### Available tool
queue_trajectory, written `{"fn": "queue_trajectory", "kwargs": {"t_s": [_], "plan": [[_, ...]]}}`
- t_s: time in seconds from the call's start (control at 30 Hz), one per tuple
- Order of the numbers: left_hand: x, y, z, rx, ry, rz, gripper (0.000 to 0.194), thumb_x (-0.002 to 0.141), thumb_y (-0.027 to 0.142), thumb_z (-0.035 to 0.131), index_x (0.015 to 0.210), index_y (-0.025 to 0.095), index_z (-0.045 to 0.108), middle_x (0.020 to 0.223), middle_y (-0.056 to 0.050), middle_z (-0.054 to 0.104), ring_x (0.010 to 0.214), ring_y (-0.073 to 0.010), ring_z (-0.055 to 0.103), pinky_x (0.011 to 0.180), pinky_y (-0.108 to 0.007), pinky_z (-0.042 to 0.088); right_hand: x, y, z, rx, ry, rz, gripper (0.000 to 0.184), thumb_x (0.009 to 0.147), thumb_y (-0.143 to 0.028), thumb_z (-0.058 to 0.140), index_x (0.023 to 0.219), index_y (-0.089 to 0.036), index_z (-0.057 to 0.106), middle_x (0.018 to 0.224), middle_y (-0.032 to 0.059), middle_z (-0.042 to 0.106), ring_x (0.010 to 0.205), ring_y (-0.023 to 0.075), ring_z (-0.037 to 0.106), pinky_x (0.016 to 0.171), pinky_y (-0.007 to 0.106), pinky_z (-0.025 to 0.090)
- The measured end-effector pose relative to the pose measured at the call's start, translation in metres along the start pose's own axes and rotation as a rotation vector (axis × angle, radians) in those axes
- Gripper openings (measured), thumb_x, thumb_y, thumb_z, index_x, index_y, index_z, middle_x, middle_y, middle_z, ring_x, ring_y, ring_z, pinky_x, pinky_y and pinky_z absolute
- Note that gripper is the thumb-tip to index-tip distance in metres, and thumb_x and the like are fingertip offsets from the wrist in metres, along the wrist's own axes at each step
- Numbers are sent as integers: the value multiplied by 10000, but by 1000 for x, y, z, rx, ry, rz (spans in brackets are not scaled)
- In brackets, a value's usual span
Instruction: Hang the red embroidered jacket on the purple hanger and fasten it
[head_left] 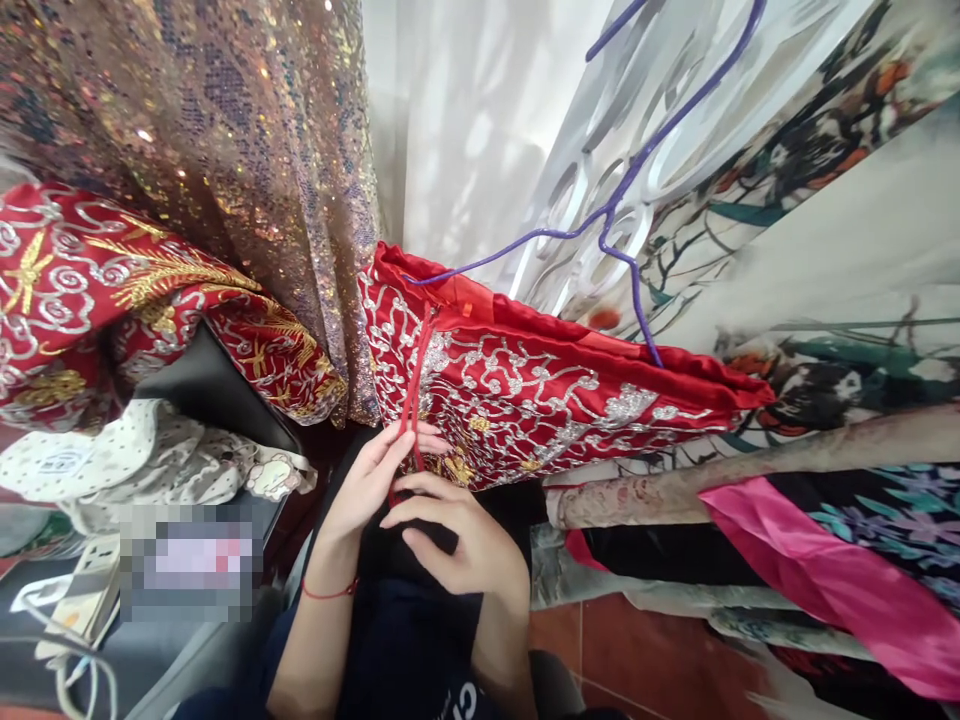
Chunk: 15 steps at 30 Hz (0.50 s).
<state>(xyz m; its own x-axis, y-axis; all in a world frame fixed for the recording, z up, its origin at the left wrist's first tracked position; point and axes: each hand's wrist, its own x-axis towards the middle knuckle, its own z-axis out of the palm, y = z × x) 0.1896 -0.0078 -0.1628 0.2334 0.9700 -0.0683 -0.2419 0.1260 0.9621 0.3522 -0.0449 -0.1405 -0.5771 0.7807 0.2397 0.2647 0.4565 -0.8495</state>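
Observation:
A red skirt-like garment (517,375) with silver and gold embroidery hangs from a purple wire hanger (611,205). A thin red cord (412,390) runs down its left part. My left hand (375,475) is closed on this cord, the thumb lying against it and the other fingers behind. Just to the right, my right hand (461,535) is loosely bent with its thumb apart from the fingers. Its fingertips are by the lower end of the cord, and I see nothing held between thumb and fingers. The garment's lower part is hidden behind my hands.
Another red embroidered garment (56,300) drapes over a black chair-like edge at left, before a sequined cloth (300,200). A polka-dot cloth (172,460) and a power strip (86,590) lie on a dark surface. Fabric rolls (637,470) are stacked at right.

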Motion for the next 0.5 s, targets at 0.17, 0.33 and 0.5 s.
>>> {"fn": "queue_trajectory", "kwargs": {"t_s": [0.17, 0.33, 0.5], "plan": [[2, -1, -3, 35, 66, 56, 463, 988, 532, 511, 1112, 125, 693, 1001, -122, 769, 938, -227, 728, 965, -366, 557, 0, 6, -1, 88, 72, 18, 192, 941, -223, 576, 1011, -220, 754, 1045, 54, 753, 932, 152, 719, 864, 281, 566], [1, -6, -7, 305, -35, 73, 384, 998, 464, 508, 1144, 177, 717, 1048, -74, 749, 970, -206, 685, 994, -318, 518, 12, 14, 12, 53, 618, 264, 167, 982, -309, 559, 1035, -203, 677, 946, 40, 722, 811, 136, 661, 738, 258, 536], [-2, -5, -10, 659, -96, 93, 340, 1008, 387, 455, 1150, 219, 715, 902, -30, 734, 781, -183, 640, 926, -300, 515, 22, 34, 20, 75, 631, 268, 301, 978, -365, 571, 1227, -214, 646, 1176, 93, 661, 1066, 176, 647, 946, 328, 538]]}}
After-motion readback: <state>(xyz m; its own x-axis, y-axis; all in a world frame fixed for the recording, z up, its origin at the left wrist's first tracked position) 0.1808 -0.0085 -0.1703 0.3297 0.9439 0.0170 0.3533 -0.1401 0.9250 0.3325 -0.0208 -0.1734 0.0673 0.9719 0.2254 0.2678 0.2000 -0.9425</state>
